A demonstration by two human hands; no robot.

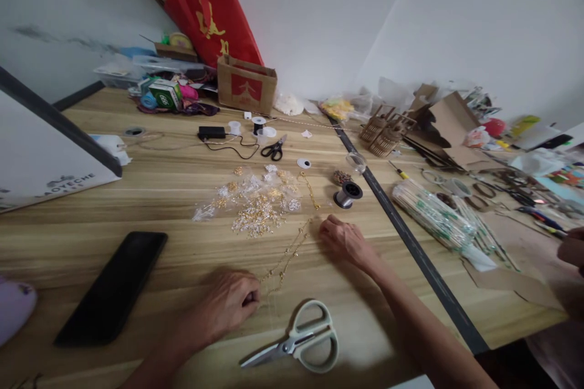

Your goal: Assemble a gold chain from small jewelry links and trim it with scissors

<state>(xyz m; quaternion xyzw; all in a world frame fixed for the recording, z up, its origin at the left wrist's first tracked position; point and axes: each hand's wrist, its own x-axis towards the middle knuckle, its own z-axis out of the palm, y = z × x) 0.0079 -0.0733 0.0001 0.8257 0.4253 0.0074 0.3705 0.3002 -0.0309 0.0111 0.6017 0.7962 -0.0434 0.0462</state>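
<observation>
A thin gold chain (286,262) with small charms lies in two strands on the table between my hands. My left hand (230,301) is closed, its curled fingers at the chain's lower end; what they pinch is hidden. My right hand (344,240) rests on the wood with fingers bent together beside the chain's upper end, and its fingertips are hard to see. Pale-handled scissors (296,340) lie just below the chain. Beyond it are a heap of gold and clear beads (258,216), a short gold chain (310,191) and a wire spool (348,194).
A black phone (114,289) lies at left, near a white box (50,158). Black scissors (274,149) and a paper bag (246,85) stand farther back. Right of a dark strip (401,231) are wrapped sticks (433,216), tools and cardboard. Part of another person's hand (572,246) shows at the right edge.
</observation>
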